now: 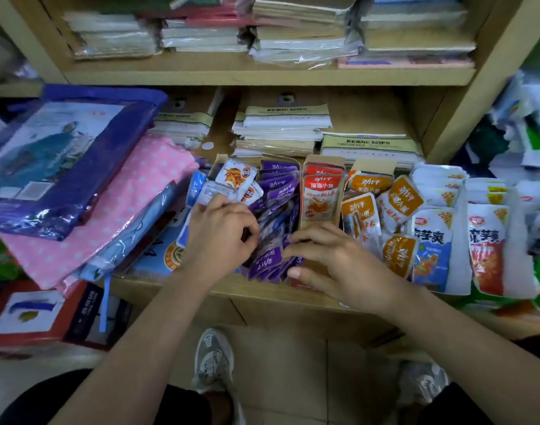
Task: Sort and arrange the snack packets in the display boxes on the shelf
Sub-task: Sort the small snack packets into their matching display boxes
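Several purple snack packets (pixel 274 191) fill a cardboard display box (pixel 296 165) on the shelf, leaning in a loose row. My left hand (pixel 219 237) is curled at the left side of the row and pinches purple packets. My right hand (pixel 333 259) rests on the near end of the row, fingers curled round the front purple packets (pixel 265 262). Right of them stands a box of red packets (pixel 322 194), then orange packets (pixel 365 207). White packets with a fish picture (pixel 236 176) lie at the far left of the purple box.
Larger white snack bags (pixel 437 240) and red-printed ones (pixel 486 250) stand to the right. Wrapped pink and blue cloth packs (pixel 124 204) lie on the left. Stacks of notebooks (pixel 284 127) fill the back of the shelf. The shelf's front edge (pixel 232 289) is below my hands.
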`<action>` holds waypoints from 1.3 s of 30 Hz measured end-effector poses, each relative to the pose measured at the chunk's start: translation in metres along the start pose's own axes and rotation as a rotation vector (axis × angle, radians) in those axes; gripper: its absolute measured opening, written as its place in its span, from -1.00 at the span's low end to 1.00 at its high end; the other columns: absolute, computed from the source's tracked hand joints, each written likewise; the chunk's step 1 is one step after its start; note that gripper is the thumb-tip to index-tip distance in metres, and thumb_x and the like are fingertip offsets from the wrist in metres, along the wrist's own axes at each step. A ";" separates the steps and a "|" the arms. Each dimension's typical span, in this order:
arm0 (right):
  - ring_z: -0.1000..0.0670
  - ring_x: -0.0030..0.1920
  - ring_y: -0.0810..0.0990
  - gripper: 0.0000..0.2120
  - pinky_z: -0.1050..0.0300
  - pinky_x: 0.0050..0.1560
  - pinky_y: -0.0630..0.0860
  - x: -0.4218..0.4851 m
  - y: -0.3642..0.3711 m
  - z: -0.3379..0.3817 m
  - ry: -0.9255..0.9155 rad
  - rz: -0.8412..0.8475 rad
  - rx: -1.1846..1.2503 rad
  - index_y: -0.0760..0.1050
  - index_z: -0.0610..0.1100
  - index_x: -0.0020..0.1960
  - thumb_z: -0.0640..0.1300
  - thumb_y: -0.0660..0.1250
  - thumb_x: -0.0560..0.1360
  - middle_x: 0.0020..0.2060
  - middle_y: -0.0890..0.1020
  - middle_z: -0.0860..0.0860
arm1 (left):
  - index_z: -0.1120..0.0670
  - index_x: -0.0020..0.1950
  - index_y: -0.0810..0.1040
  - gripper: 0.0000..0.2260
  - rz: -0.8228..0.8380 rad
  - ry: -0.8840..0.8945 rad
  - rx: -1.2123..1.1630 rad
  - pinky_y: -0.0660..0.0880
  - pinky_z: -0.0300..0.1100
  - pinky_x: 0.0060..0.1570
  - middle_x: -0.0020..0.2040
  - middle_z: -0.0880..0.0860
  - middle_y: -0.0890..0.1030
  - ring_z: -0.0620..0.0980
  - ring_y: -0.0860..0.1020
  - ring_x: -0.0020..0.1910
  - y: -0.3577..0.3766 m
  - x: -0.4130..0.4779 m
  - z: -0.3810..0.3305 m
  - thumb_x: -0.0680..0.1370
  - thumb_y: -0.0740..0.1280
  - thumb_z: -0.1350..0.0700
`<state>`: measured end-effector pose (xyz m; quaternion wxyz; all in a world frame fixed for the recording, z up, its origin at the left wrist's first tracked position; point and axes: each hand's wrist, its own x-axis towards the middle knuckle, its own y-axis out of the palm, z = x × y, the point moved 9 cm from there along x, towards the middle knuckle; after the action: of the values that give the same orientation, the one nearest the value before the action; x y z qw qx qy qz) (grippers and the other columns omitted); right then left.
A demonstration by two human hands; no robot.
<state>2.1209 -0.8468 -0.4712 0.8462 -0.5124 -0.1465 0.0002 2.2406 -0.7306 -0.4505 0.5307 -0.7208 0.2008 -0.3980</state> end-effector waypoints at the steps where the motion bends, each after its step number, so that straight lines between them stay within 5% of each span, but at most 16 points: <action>1: 0.05 0.32 0.41 -0.61 0.10 0.28 0.47 0.000 -0.001 0.000 -0.001 -0.014 0.007 0.56 0.01 0.31 0.18 0.21 0.62 0.25 0.54 0.08 | -0.06 -0.26 0.65 -0.93 -0.015 -0.024 -0.066 0.52 0.01 -0.13 -0.20 -0.13 0.67 0.06 0.56 -0.08 -0.002 -0.001 0.002 0.38 0.51 0.08; 6: 0.02 0.31 0.45 -0.59 -0.01 0.23 0.51 -0.001 0.000 -0.001 0.025 -0.089 0.045 0.57 0.00 0.31 0.20 0.21 0.61 0.26 0.55 0.09 | -0.01 -0.13 0.60 -0.94 -0.182 -0.225 -0.477 0.56 -0.01 -0.23 -0.31 -0.12 0.68 -0.08 0.63 -0.32 -0.025 -0.009 0.024 0.48 0.37 0.03; 11: 0.00 0.38 0.42 -0.52 -0.04 0.31 0.48 -0.001 0.005 -0.001 0.094 -0.131 0.068 0.47 0.05 0.43 0.25 0.20 0.60 0.36 0.50 0.07 | -0.02 -0.08 0.57 -0.94 -0.339 -0.306 -0.708 0.57 -0.02 -0.32 -0.28 -0.12 0.68 -0.09 0.64 -0.33 -0.049 -0.025 0.040 0.56 0.42 0.05; 16: 0.02 0.36 0.42 -0.50 0.01 0.31 0.48 0.001 0.002 0.004 0.101 -0.178 0.048 0.49 0.01 0.42 0.24 0.18 0.60 0.33 0.53 0.07 | -0.10 -0.13 0.60 -0.95 -0.571 -0.484 -0.728 0.63 0.17 -0.19 -0.24 -0.05 0.69 -0.02 0.65 -0.29 -0.075 -0.042 0.090 0.51 0.43 0.03; 21: -0.04 0.35 0.35 -0.50 0.03 0.34 0.38 0.010 -0.004 0.013 0.103 -0.278 -0.037 0.48 -0.01 0.42 0.23 0.20 0.59 0.33 0.51 0.05 | -0.13 -0.08 0.58 -0.99 -0.607 -0.474 -0.507 0.62 0.10 -0.15 -0.24 -0.09 0.66 -0.03 0.66 -0.26 -0.087 -0.060 0.096 0.53 0.39 -0.03; 25: -0.09 0.41 0.31 -0.51 -0.13 0.31 0.38 0.023 -0.003 0.019 0.089 -0.300 -0.034 0.46 0.00 0.44 0.19 0.20 0.59 0.39 0.45 0.04 | -0.06 -0.10 0.59 -0.89 -0.356 -0.417 -0.278 0.61 0.00 -0.19 -0.23 -0.08 0.70 -0.05 0.69 -0.22 -0.059 -0.052 0.088 0.48 0.34 -0.07; 27: -0.12 0.40 0.30 -0.52 -0.14 0.29 0.36 0.027 -0.004 0.019 0.089 -0.321 -0.057 0.46 0.01 0.43 0.18 0.21 0.59 0.41 0.42 0.03 | -0.10 -0.07 0.61 -0.81 -0.165 -0.369 -0.357 0.62 -0.02 -0.12 -0.17 -0.12 0.70 -0.14 0.68 -0.15 -0.032 -0.043 0.087 0.45 0.33 -0.16; 33: -0.11 0.36 0.33 -0.58 -0.05 0.19 0.30 0.031 0.000 0.019 0.051 -0.317 -0.080 0.54 0.02 0.36 0.16 0.26 0.58 0.37 0.46 0.05 | -0.14 0.38 0.51 -0.30 0.182 -0.175 -0.556 0.47 -0.27 0.24 0.27 -0.21 0.50 -0.26 0.48 0.28 -0.007 -0.046 0.077 0.28 0.63 -0.15; 39: -0.01 0.42 0.31 -0.75 -0.01 0.12 0.21 0.030 0.017 0.026 -0.009 -0.183 -0.038 0.61 0.07 0.17 0.10 0.25 0.59 0.30 0.52 0.16 | 0.04 -0.19 0.64 -0.85 -0.080 -0.169 -0.550 0.53 -0.08 0.15 0.16 -0.05 0.64 -0.21 0.58 0.21 -0.014 -0.043 0.082 0.40 0.59 0.14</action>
<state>2.1459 -0.8112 -0.4672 0.8321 -0.5128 -0.1967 -0.0775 2.2775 -0.6455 -0.4628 0.3142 -0.8757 0.2276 -0.2875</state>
